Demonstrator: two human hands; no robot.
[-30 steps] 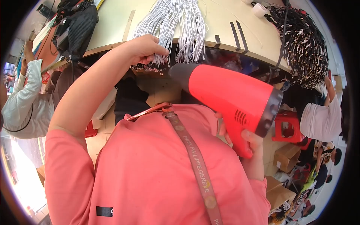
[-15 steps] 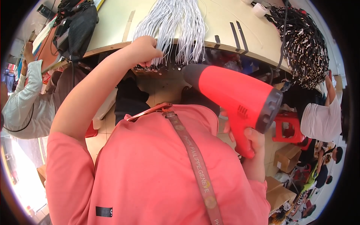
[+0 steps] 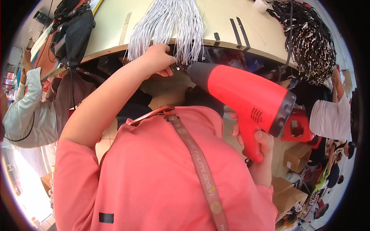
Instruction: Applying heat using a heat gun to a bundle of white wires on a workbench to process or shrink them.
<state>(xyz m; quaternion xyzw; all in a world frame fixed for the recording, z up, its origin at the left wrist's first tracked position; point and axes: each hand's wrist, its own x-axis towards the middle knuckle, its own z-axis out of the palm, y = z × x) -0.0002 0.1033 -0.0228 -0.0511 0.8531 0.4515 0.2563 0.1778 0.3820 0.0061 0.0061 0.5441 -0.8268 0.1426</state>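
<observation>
Right hand [image 3: 264, 145] gripping red blower [image 3: 246, 94], left hand [image 3: 158, 61] by cables [image 3: 166, 23]

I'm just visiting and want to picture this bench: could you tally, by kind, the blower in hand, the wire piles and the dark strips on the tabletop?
Red blower, held in the right hand: 1
White wire pile: 1
Mostly black wire pile: 1
Dark strips on the tabletop: 3
Total: 6

White wires [image 3: 169, 23] droop over the near edge of the cream tabletop [image 3: 216, 17] — dark strips [image 3: 235, 32] lie right of them. Black cables [image 3: 310, 44] crowd its right end.
</observation>
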